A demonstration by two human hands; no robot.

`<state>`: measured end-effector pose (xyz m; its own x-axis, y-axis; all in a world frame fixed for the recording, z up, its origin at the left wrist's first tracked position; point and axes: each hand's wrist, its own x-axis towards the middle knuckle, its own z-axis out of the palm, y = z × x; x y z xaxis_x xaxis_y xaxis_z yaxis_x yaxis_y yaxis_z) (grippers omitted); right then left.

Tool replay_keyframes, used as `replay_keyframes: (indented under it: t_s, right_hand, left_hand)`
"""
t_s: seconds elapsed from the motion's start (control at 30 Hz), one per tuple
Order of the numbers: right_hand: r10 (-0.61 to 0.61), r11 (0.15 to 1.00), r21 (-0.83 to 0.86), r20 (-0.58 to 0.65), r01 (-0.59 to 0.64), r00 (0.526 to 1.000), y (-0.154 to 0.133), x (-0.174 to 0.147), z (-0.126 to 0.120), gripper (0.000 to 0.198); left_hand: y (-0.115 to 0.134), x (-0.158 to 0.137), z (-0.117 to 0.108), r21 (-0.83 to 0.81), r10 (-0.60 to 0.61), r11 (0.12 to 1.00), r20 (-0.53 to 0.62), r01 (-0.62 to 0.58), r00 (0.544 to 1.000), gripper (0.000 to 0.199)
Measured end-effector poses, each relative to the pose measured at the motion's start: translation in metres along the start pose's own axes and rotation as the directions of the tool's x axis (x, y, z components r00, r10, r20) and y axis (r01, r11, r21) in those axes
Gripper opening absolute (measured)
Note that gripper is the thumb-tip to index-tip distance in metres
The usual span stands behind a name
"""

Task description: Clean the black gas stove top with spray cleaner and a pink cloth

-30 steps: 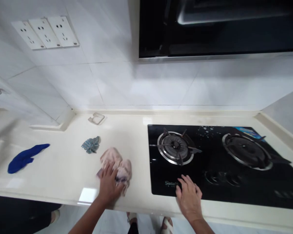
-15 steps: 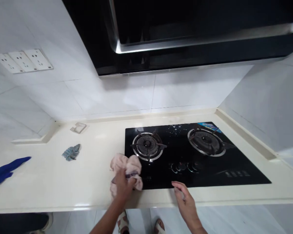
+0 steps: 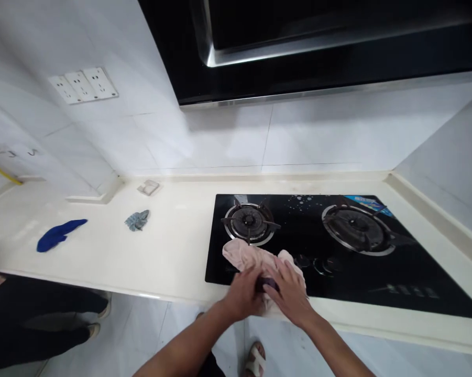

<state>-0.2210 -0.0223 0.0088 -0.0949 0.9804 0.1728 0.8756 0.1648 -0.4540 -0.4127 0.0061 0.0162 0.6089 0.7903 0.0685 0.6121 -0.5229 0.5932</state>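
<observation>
A crumpled pink cloth lies over the front left part of the black glass gas stove, just before the left burner. My left hand grips its near side, with the fingers curled into the folds. From the right, my right hand presses on the same cloth, fingers bent over it. A dark purple patch shows between both hands; whether it belongs to the cloth I cannot tell. The stove knobs are just right of the cloth.
A blue cloth, a grey-blue crumpled rag and a small pale square piece lie on the cream counter at left. The right burner has raised supports. A black range hood overhangs. Another person's legs are at lower left.
My left hand has brought the pink cloth rightward from the stove's left edge onto the glass. My right hand, empty before, now rests on the cloth. The view has shifted too.
</observation>
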Motion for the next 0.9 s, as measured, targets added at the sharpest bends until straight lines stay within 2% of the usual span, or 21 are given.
replay_keyframes:
  t_s: [0.07,0.17,0.23,0.33,0.4,0.43,0.5,0.53,0.6,0.7,0.8,0.9]
  right_hand:
    - [-0.036,0.996,-0.083,0.033,0.039,0.999,-0.020,0.012,0.017,0.050]
    - [-0.168,0.982,-0.076,0.099,0.175,0.981,-0.063,0.014,0.035,0.048]
    - [-0.267,0.961,-0.027,0.156,0.274,0.951,-0.096,0.009,0.045,0.051]
    - [-0.393,0.914,-0.002,0.232,0.405,0.890,-0.137,0.001,0.059,0.051]
    - [-0.509,0.847,-0.016,0.256,0.531,0.821,-0.154,0.001,0.069,0.040]
    - [-0.560,0.810,-0.032,0.253,0.585,0.789,-0.159,0.002,0.073,0.030]
    - [-0.615,0.763,-0.069,0.229,0.643,0.754,-0.161,0.004,0.081,0.014]
    - [-0.615,0.762,-0.087,0.213,0.642,0.759,-0.159,0.004,0.083,0.013]
    - [-0.578,0.793,-0.110,0.174,0.599,0.797,-0.148,0.000,0.085,0.017]
    - [-0.487,0.857,-0.127,0.113,0.499,0.866,-0.114,-0.017,0.078,0.025]
    - [-0.390,0.906,-0.157,0.060,0.394,0.919,-0.061,-0.043,0.060,0.026]
    - [-0.274,0.946,-0.168,0.037,0.276,0.961,0.007,-0.072,0.030,0.031]
  left_hand:
    - [-0.021,-0.029,-0.027,0.057,-0.112,0.992,-0.032,0.114,0.993,0.064]
    - [-0.052,-0.070,-0.065,0.078,-0.233,0.967,-0.113,0.242,0.966,0.045]
    - [-0.071,-0.094,-0.089,0.068,-0.310,0.942,-0.186,0.327,0.932,0.038]
    - [-0.101,-0.124,-0.121,0.028,-0.404,0.901,-0.305,0.433,0.862,0.042]
    - [-0.121,-0.132,-0.134,-0.006,-0.410,0.891,-0.435,0.453,0.801,0.040]
    - [-0.129,-0.132,-0.137,-0.001,-0.387,0.897,-0.483,0.441,0.786,0.038]
    - [-0.139,-0.123,-0.134,0.047,-0.299,0.923,-0.535,0.382,0.790,0.032]
    - [-0.140,-0.116,-0.129,0.089,-0.242,0.937,-0.535,0.339,0.809,0.030]
    - [-0.132,-0.098,-0.114,0.172,-0.131,0.952,-0.520,0.253,0.844,0.028]
    - [-0.105,-0.077,-0.089,0.250,-0.024,0.955,-0.474,0.161,0.880,0.027]
    - [-0.078,-0.066,-0.065,0.284,0.059,0.958,-0.365,0.051,0.929,0.029]
    - [-0.063,-0.056,-0.045,0.315,0.136,0.948,-0.261,-0.049,0.956,0.029]
